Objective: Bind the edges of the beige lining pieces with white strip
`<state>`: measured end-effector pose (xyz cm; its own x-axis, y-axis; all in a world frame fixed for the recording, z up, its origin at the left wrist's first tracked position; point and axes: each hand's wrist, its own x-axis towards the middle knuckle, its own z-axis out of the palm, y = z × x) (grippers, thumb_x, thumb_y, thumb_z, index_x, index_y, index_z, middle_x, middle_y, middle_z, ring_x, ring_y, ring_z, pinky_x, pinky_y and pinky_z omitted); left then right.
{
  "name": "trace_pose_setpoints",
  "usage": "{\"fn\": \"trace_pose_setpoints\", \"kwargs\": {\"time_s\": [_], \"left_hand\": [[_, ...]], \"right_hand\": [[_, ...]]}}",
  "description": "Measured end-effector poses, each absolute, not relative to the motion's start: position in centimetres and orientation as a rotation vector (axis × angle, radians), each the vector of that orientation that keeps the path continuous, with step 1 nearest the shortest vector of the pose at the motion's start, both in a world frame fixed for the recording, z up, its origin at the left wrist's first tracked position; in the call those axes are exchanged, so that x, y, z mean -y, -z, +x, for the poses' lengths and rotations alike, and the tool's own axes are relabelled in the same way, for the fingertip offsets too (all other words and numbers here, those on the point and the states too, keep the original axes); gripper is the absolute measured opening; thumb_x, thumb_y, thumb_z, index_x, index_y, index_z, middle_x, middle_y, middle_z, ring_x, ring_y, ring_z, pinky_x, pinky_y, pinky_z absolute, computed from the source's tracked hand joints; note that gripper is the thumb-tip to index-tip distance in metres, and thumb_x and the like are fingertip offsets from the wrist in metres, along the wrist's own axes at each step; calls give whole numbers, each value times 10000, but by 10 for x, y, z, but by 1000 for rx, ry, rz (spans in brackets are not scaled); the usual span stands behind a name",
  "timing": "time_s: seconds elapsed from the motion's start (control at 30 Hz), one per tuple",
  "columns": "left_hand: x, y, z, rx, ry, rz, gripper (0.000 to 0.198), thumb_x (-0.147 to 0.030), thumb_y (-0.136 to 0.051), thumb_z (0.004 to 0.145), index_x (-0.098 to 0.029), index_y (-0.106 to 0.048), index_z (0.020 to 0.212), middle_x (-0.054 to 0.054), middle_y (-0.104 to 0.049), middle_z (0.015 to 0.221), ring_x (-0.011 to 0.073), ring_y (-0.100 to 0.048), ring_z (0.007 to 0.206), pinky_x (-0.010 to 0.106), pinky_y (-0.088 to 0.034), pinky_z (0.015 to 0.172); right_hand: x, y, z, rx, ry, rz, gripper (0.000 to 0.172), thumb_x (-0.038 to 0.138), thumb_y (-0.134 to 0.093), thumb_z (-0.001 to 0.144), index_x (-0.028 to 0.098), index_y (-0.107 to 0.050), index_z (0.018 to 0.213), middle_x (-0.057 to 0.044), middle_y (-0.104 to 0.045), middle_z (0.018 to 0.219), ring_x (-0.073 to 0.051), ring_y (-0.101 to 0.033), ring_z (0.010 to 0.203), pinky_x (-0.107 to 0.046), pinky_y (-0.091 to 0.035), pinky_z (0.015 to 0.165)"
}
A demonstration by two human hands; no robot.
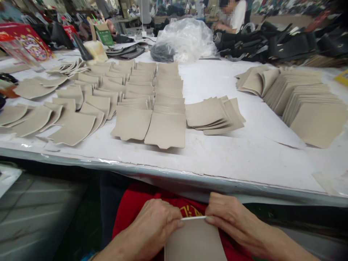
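A flat beige piece [194, 241] lies over the red cloth [130, 210] on the lap, below the table's front edge. My left hand [159, 219] pinches its far left corner between thumb and fingers. At the far right corner, my right hand [230, 217] grips the same piece, fingers folded over the edge. A thin pale edge shows between the two hands. Yellow marks on the cloth are partly visible behind it. On the table, the nearest beige pieces [167, 128] lie in overlapping rows, with a smaller fanned pile [208, 114] to their right.
The white-covered table [231, 159] spans the view. More beige pieces stand in a stack [318, 119] at the right and lie spread at the left [73, 127]. Clear plastic bags [187, 40], black items [288, 43] and a green box [103, 34] are farther back. A person [233, 16] sits beyond.
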<state>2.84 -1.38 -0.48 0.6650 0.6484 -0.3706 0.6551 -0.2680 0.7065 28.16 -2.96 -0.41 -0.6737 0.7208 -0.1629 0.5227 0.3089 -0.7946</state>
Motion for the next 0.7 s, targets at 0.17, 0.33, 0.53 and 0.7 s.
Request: {"fn": "trace_pose_setpoints", "kwargs": {"time_s": [0.17, 0.33, 0.53, 0.7], "left_hand": [[19, 9, 1, -1080, -24, 1839, 259, -223, -513, 961, -188, -648, 744, -22, -686, 752, 127, -617, 717, 226, -348, 660], [19, 5, 1, -1082, -107, 1842, 255, -203, -555, 932, -176, -639, 692, -22, -650, 692, 118, -586, 685, 223, -342, 647], [16, 9, 9, -1094, -160, 1902, 201, -224, -582, 924, -196, -697, 762, -10, -668, 768, 134, -594, 764, 231, -350, 686], [15, 22, 10, -1023, -101, 1824, 278, -356, -579, 915, -201, -720, 733, 1, -663, 707, 155, -605, 709, 239, -387, 655]], "right_hand": [[29, 11, 287, 2207, -1439, -1233, 432, 434, -339, 1058, 216, -485, 715, 6, -556, 757, -176, -516, 757, -297, -390, 721], [24, 1, 277, 2285, -1492, -1299, 298, 376, -365, 1058, 255, -627, 983, 1, -641, 954, -172, -596, 888, -279, -437, 813], [25, -2, 237, 2656, -1202, -1251, 187, 223, -462, 1014, 230, -644, 1055, -24, -719, 1027, -211, -671, 931, -298, -456, 799], [12, 2, 218, 2947, -1017, -1125, 252, 229, -583, 945, 191, -572, 696, 57, -598, 594, -112, -514, 438, -265, -200, 388]]}}
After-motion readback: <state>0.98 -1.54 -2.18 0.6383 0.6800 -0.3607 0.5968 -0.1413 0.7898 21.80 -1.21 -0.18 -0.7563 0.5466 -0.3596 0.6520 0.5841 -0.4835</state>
